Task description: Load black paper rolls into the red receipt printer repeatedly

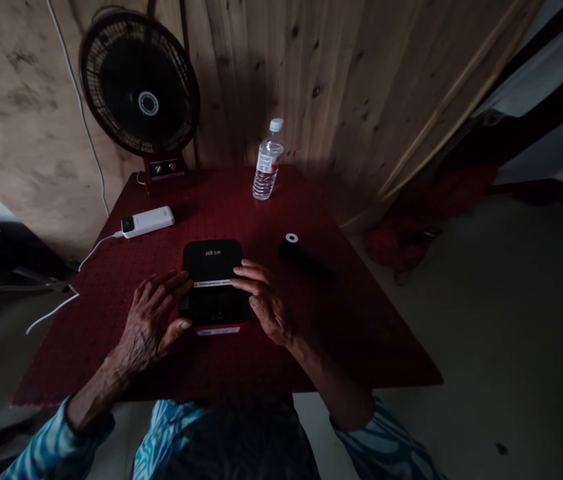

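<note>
A flat black device point(214, 260) with rounded corners, red edges and a white label strip across its middle lies on the dark red table in front of me. Small white lettering shows on its far half; a second pale label is at its near edge. My left hand point(154, 317) is at its left side, fingers stretched out and fingertips touching the edge near the strip. On the opposite side my right hand point(266, 300) has its fingers extended over the right edge, the fingertips by the strip's end. Neither hand is wrapped round anything.
A black fan point(148, 103) stands at the table's back left against the wooden wall. A clear water bottle point(267, 163) stands upright at the back. A white power bank point(148, 221) with a cable lies left. Right of the device is a dark object with a white ring point(292, 238).
</note>
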Demonstrator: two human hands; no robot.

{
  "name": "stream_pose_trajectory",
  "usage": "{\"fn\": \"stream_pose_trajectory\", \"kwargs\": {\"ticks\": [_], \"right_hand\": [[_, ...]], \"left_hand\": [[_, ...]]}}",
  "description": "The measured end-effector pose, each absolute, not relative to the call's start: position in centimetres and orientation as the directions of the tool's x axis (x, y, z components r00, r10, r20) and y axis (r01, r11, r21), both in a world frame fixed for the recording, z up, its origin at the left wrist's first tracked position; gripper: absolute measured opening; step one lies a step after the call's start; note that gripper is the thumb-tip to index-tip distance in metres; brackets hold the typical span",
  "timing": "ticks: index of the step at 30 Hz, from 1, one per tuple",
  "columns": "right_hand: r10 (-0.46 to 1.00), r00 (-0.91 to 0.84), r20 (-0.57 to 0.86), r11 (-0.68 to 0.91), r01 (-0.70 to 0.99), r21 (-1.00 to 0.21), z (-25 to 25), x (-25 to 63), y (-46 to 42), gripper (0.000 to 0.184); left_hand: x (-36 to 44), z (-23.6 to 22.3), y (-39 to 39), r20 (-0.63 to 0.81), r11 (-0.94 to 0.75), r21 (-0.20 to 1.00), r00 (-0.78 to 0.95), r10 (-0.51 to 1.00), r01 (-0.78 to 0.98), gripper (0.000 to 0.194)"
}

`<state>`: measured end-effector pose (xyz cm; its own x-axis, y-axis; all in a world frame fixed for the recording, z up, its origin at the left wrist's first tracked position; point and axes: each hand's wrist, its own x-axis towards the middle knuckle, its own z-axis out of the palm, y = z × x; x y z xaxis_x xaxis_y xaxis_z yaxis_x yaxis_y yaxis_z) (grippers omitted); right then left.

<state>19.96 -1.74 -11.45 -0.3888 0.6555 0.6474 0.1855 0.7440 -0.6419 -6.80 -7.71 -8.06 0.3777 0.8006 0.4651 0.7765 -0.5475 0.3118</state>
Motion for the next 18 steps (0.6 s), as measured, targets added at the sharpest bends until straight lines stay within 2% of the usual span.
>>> {"fn": "stream_pose_trajectory", "kwargs": {"ticks": [3,5,7,10,14,18], "right_hand": [[0.675,-0.335,0.657,0.724,0.135,-0.676,-11.6,19.9,-1.8,0.045],[0.746,-0.232,0.624,0.662,0.153,-0.734,-11.7,19.9,-2.0,0.048],[0.822,-0.126,0.556,0.569,0.219,-0.792,-11.9,20.1,-2.1,0.051],[0.892,-0.052,0.450,0.446,0.268,-0.854,-12.6,20.2,-2.1,0.051],[0.940,-0.039,0.340,0.342,0.156,-0.927,-13.6,19.3,-1.8,0.051],[0.950,-0.073,0.304,0.311,0.107,-0.944,-13.7,18.5,-1.7,0.051]], "left_hand": [[-6.3,-7.7,-8.0,0.361,-0.389,0.613,0.194,0.912,0.687,0.048],[-5.9,-7.5,-8.0,0.254,-0.212,0.820,-0.006,0.967,0.531,0.047],[-5.4,-7.5,-7.8,0.102,-0.053,0.942,-0.131,0.986,0.332,0.055],[-5.2,-7.6,-7.0,-0.045,0.056,0.989,-0.084,0.995,0.137,0.062],[-5.2,-7.5,-6.3,-0.053,0.053,0.998,-0.007,0.999,0.044,0.066],[-4.7,-7.4,-6.2,-0.128,0.129,0.990,0.030,0.991,-0.051,0.071]]}}
